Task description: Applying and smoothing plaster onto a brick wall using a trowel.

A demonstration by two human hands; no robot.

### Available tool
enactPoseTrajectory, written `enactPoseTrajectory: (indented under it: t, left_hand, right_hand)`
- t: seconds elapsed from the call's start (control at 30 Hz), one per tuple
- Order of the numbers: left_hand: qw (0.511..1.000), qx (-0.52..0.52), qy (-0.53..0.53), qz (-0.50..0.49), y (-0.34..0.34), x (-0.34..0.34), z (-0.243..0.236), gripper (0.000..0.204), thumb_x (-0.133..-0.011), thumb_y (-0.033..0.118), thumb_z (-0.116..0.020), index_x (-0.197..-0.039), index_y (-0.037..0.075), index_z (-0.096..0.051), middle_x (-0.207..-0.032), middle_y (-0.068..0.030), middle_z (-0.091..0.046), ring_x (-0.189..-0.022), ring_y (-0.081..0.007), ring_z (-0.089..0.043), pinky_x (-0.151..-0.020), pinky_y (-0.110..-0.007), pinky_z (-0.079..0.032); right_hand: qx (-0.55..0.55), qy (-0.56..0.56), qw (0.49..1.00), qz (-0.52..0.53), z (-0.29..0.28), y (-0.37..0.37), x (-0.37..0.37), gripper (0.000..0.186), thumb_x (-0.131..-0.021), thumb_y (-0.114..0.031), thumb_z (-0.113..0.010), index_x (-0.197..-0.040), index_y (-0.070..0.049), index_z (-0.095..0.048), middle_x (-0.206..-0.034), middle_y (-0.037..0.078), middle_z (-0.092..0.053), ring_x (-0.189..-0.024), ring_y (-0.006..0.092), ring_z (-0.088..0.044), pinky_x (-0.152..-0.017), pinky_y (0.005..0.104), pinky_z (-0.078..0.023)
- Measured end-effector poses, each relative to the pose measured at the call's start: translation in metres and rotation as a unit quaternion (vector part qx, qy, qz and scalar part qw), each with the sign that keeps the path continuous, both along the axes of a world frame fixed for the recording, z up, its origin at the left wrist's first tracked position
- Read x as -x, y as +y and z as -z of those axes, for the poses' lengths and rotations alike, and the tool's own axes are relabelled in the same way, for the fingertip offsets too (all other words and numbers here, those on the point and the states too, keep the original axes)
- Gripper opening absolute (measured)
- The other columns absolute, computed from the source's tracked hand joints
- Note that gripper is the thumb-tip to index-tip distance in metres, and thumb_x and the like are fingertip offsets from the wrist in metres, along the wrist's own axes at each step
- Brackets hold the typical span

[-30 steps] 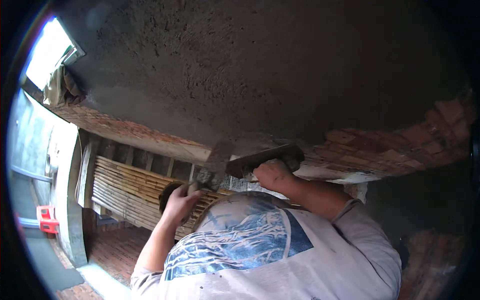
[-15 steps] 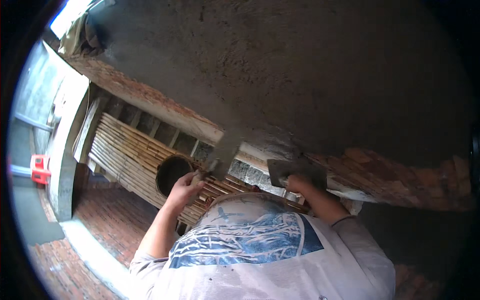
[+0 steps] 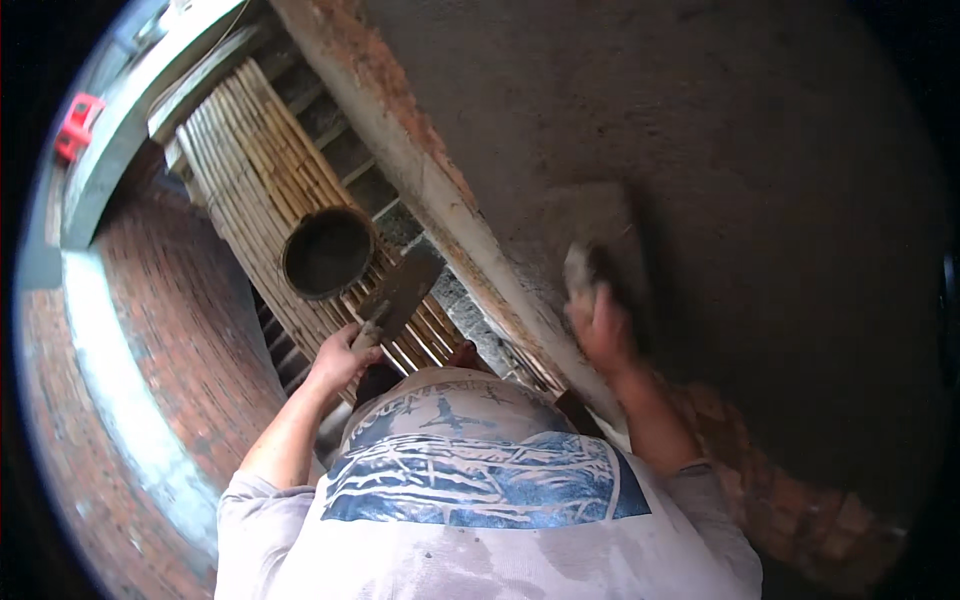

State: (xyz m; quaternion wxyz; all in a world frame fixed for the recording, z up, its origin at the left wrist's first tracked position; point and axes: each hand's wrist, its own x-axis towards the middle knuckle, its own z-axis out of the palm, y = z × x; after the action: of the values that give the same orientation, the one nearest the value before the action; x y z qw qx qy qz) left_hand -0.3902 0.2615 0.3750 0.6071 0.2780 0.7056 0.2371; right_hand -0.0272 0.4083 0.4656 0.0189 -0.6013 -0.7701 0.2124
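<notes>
Filling the right and far parts of the scene, a dark grey wall [image 3: 760, 200] bore a smeared coating over most of its face, with bare brick [image 3: 720, 430] showing at the near right. At the left spread a broad brick surface [image 3: 180, 320], crossed by a bright pale band. Between them, a platform of bamboo poles [image 3: 235, 170] ran alongside the wall's pale ledge [image 3: 440, 200], probably so that things on it stood close to the work. The person, seen from above in a pale shirt [image 3: 480, 480] with a blue print, was at its near end. A red stool [image 3: 78, 127] stood well apart at the far left.

On the poles sat a round, dark bucket [image 3: 330, 222], mouth upward, likely put there for easy reach; its contents were too dark to tell. To the right, a blurred float [image 3: 598, 215] lay against the wall, apparently flat so that its face bore evenly. The trowel [image 3: 400, 290] angled out beside the bucket, well apart from the float.

The right hand [image 3: 603, 328] was wrapped around the float's handle. The left hand [image 3: 345, 358] gripped the trowel's handle low on the left, seemingly to hold its blade ready without crowding the other arm.
</notes>
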Motion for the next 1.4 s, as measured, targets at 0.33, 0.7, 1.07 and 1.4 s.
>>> enactPoseTrajectory:
  t: [0.33,0.7,1.07,1.4]
  left_hand:
    - [0.999,0.002,0.024,-0.023,-0.015,0.071,0.064,0.034,-0.071,0.014,-0.064,-0.102,0.0,-0.057,-0.086,-0.0088,-0.06,-0.074,-0.0189,-0.054,-0.074,-0.027,-0.043]
    - [0.998,0.059,-0.013,-0.036,-0.047,0.07,0.068,0.033,-0.071,0.012,-0.064,-0.101,0.0,-0.057,-0.084,-0.0093,-0.059,-0.074,-0.0186,-0.053,-0.072,-0.027,-0.043]
    - [0.999,0.021,-0.029,-0.018,0.015,0.038,0.063,0.026,-0.074,0.009,-0.061,-0.097,-0.001,-0.055,-0.076,-0.0063,-0.057,-0.061,-0.0141,-0.049,-0.057,-0.024,-0.042]
    - [0.984,0.052,-0.16,-0.055,0.024,-0.042,0.038,0.018,-0.083,0.014,-0.055,-0.097,0.002,-0.055,-0.069,-0.0051,-0.053,-0.055,-0.0136,-0.048,-0.051,-0.022,-0.039]
  right_hand:
    - [-0.168,-0.074,0.981,-0.063,0.116,0.132,0.141,0.037,-0.085,-0.037,-0.051,-0.095,-0.003,-0.041,-0.071,0.022,-0.06,-0.061,0.0411,-0.057,-0.054,0.0482,-0.045]
    - [0.168,-0.264,0.95,0.0,0.229,0.031,-0.022,0.039,-0.081,-0.039,-0.05,-0.101,-0.006,-0.046,-0.087,0.02,-0.062,-0.079,0.0415,-0.059,-0.066,0.0501,-0.045]
    - [0.271,-0.271,0.923,0.022,0.095,-0.091,-0.216,0.038,-0.08,-0.036,-0.049,-0.103,-0.006,-0.052,-0.09,0.019,-0.061,-0.08,0.0379,-0.059,-0.066,0.0461,-0.047]
    - [0.244,-0.151,0.958,-0.002,0.103,-0.041,-0.097,0.044,-0.081,-0.042,-0.051,-0.104,-0.005,-0.048,-0.086,0.019,-0.061,-0.074,0.039,-0.058,-0.061,0.0462,-0.044]
